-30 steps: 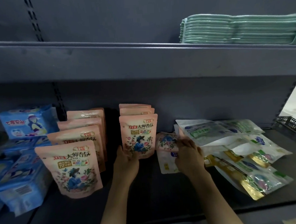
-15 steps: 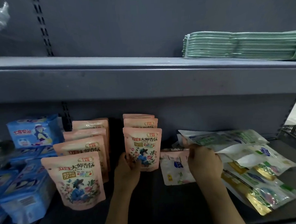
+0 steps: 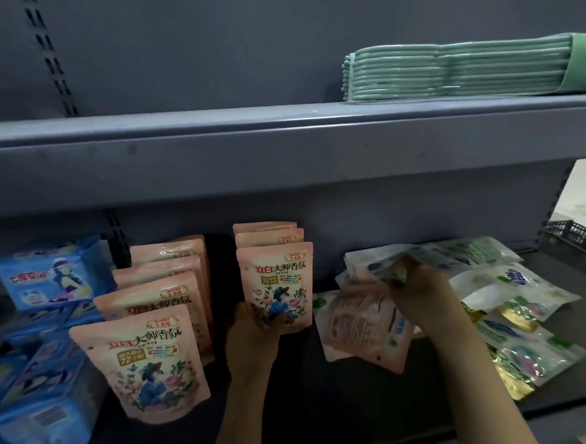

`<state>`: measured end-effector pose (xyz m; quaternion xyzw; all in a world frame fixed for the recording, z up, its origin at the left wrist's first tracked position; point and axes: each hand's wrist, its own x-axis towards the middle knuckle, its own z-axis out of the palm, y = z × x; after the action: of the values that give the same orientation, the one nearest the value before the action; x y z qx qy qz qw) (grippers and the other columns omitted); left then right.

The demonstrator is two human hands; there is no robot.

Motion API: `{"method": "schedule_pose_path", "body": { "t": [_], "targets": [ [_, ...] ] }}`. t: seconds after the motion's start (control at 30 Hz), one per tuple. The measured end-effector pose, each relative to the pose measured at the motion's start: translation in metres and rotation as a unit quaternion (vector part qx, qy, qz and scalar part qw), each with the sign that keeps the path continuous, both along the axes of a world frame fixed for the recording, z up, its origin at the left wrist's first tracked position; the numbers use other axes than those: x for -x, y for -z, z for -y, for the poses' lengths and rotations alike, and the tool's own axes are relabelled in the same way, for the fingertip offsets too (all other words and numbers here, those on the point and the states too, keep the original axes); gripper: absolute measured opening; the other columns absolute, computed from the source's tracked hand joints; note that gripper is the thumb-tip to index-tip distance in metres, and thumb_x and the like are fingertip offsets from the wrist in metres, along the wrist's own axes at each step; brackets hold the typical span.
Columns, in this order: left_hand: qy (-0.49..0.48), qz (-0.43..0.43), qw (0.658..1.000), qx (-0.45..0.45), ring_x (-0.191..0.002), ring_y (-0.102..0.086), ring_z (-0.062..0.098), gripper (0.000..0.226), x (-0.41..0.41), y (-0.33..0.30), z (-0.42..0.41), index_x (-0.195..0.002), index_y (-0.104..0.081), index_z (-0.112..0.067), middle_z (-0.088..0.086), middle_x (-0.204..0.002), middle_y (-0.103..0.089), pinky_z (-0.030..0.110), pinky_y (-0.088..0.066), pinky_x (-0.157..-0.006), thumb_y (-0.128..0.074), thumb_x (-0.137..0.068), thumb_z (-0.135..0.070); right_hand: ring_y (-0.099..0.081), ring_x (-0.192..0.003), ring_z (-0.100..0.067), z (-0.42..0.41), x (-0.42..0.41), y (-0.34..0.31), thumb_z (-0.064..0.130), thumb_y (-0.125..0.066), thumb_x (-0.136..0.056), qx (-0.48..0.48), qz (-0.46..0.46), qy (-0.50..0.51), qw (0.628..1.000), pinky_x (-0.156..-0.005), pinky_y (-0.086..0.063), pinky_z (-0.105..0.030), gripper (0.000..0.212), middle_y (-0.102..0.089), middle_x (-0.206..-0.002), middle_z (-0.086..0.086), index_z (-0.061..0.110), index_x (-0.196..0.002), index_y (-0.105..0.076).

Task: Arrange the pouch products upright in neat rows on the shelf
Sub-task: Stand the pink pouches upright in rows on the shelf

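Gripping the base of the front upright pink floral pouch (image 3: 277, 288), the left hand (image 3: 254, 337) steadies its row. At three o'clock, the right hand (image 3: 423, 296) pinches a loose pink pouch (image 3: 363, 327) from the toppled white-green pouch heap (image 3: 517, 314), probably bound for that row.

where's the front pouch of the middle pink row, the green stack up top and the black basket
front pink pouch (image 3: 277, 284), head view, on its printed face
green stack (image 3: 454, 69), head view, on its layered front edge
black basket (image 3: 576, 244), head view, on its mesh wall
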<state>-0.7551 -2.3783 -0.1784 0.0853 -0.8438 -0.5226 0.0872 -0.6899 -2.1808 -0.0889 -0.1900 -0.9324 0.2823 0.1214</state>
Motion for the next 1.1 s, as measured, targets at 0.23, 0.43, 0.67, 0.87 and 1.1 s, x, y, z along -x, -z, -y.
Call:
{"method": "schedule_pose_path", "body": {
  "t": [0.23, 0.43, 0.67, 0.87, 1.1],
  "targets": [
    [0.006, -0.006, 1.000, -0.024, -0.111, -0.058, 0.028, 0.057, 0.002, 0.002, -0.001, -0.122, -0.044, -0.012, 0.008, -0.124, -0.059, 0.040, -0.049, -0.089, -0.073, -0.075, -0.028, -0.062, -0.095, -0.020, -0.002, 0.007, 0.009, 0.023, -0.057, -0.089, 0.174, 0.005, -0.063, 0.983, -0.081, -0.048, -0.033, 0.014, -0.066, -0.104, -0.001, 0.023, -0.099, -0.066],
    [-0.047, -0.095, 0.994, -0.014, -0.101, -0.057, 0.030, 0.043, -0.017, -0.021, 0.005, -0.113, -0.044, -0.008, 0.008, -0.106, -0.056, 0.030, -0.048, -0.073, -0.067, -0.077, -0.011, -0.068, -0.091, -0.022, 0.004, 0.004, -0.002, 0.004, -0.058, -0.089, 0.507, -0.030, -0.084, 0.857, -0.065, -0.059, -0.022, 0.013, -0.068, -0.107, -0.018, 0.002, -0.099, -0.067],
    [0.347, -0.009, 0.937, 0.035, -0.090, -0.045, -0.015, 0.060, -0.052, -0.061, 0.009, -0.118, -0.032, -0.039, -0.031, -0.101, -0.044, 0.005, -0.038, -0.068, -0.068, -0.078, -0.013, -0.072, -0.072, -0.019, 0.015, 0.008, -0.008, -0.001, -0.061, -0.085, 0.644, -0.084, -0.060, 0.758, -0.062, -0.060, -0.022, 0.016, -0.070, -0.090, -0.018, -0.009, -0.099, -0.064],
    [0.317, -0.046, 0.944, -0.075, -0.101, -0.055, -0.009, 0.045, -0.050, -0.061, 0.001, -0.108, -0.047, -0.041, -0.025, -0.103, -0.059, 0.005, -0.048, -0.069, -0.070, -0.078, -0.017, -0.071, -0.060, -0.018, 0.025, 0.002, -0.020, -0.005, -0.058, -0.087, 0.719, -0.109, -0.061, 0.683, -0.048, -0.056, -0.020, 0.007, -0.067, -0.070, -0.015, -0.008, -0.084, -0.063],
    [0.231, -0.092, 0.948, -0.197, -0.084, -0.070, 0.002, 0.018, -0.054, -0.070, 0.001, -0.092, -0.066, -0.032, -0.010, -0.092, -0.073, 0.016, -0.054, -0.065, -0.061, -0.086, -0.015, -0.063, -0.054, -0.011, 0.039, -0.001, -0.021, 0.034, -0.049, -0.095, 0.721, -0.169, -0.073, 0.668, -0.046, -0.052, -0.018, 0.030, -0.066, -0.065, -0.005, 0.010, -0.082, -0.061]
  ]
}}
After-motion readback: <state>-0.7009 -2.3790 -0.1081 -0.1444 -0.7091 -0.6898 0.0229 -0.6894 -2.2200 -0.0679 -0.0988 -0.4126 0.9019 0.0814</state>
